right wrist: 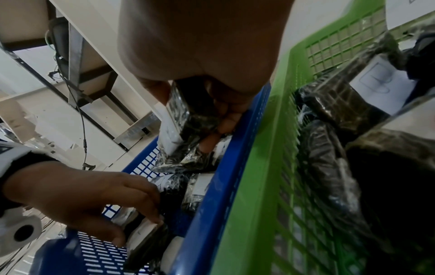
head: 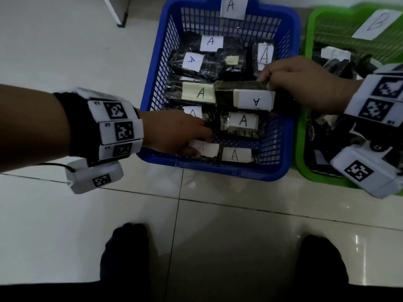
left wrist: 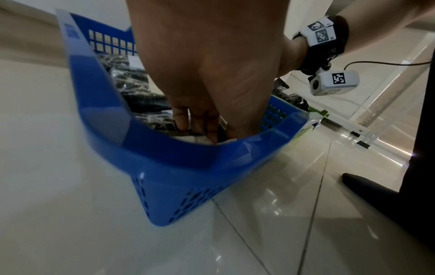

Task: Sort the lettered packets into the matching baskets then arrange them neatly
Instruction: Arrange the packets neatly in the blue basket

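Note:
The blue basket (head: 218, 171) carries an "A" card (head: 232, 6) and holds several black packets with white "A" labels. My right hand (head: 266, 81) grips one such packet (head: 239, 93) just above the basket's middle right, its label upside down. In the right wrist view this packet (right wrist: 188, 130) sits between thumb and curled fingers of the right hand (right wrist: 190, 104). My left hand (head: 202, 142) reaches into the front-left corner and pinches a labelled packet (head: 207, 149) lying there. That packet (right wrist: 146, 240) shows under the left hand (right wrist: 141, 228). From the left wrist, my left hand (left wrist: 202, 128) dips behind the blue basket (left wrist: 164, 148).
A green basket (head: 305, 171) with a "B" card (head: 376, 23) stands against the blue one on the right, with black packets inside (right wrist: 329, 104). Both rest on a pale tiled floor (head: 218, 225). Two dark-socked feet (head: 126, 247) stand in front. A white furniture leg (head: 115, 12) is far left.

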Tool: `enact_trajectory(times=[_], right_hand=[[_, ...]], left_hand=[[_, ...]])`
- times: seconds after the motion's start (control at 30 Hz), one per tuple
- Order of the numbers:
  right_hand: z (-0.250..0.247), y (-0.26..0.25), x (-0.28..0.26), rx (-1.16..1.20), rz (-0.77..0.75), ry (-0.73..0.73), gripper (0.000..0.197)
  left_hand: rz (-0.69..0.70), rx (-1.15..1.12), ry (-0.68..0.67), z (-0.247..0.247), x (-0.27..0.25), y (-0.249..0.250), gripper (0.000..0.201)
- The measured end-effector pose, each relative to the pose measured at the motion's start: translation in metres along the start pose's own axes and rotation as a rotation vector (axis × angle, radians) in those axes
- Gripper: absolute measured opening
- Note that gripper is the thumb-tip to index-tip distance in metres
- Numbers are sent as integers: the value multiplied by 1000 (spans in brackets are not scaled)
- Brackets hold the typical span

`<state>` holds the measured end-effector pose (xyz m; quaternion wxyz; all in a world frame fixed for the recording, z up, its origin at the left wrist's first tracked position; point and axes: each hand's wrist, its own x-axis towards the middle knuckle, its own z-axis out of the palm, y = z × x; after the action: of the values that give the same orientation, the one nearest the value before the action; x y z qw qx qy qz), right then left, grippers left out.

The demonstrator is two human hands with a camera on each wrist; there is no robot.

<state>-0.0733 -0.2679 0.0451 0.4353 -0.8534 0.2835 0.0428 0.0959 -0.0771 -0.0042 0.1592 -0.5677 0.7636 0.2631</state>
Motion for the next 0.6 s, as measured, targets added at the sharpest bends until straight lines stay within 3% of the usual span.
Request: enact_trajectory(times=[0.27,0.47,0.6], right_hand=[[2,-4,-4,-116,-47,-113,21],[10,-1,-8,-214,-126,-64,19],[9,8,-1,-374,-222,-35,19]], left_hand=[[15,59,-11,2,-2,-1,52],[15,-115,133,0,-5,2,39],[-60,-267,203,-2,-7,1,32]])
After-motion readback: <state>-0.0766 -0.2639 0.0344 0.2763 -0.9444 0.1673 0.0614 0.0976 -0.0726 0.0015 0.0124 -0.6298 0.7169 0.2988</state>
